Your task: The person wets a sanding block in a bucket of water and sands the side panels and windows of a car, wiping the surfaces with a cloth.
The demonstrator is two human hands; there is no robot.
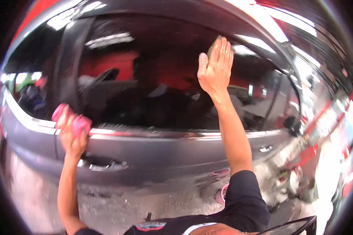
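Note:
A dark grey car door [176, 152] with a dark, shiny window [157, 78] fills the middle of the head view. On the left, my left hand [72, 137] is closed around a pink cloth [81, 124], at the pillar and chrome strip beside the window's lower left corner. Higher up on the right, my right hand [216, 68] lies flat against the upper part of the glass, its fingers stretched upward. Something small and dull shows at the edge of its fingers, too unclear to name.
A door handle [102, 165] sticks out below my left hand, and another [265, 149] is at the right. A pink container [222, 194] stands on the wet floor [145, 203] near my right sleeve. Blurred red and white items are at the far right.

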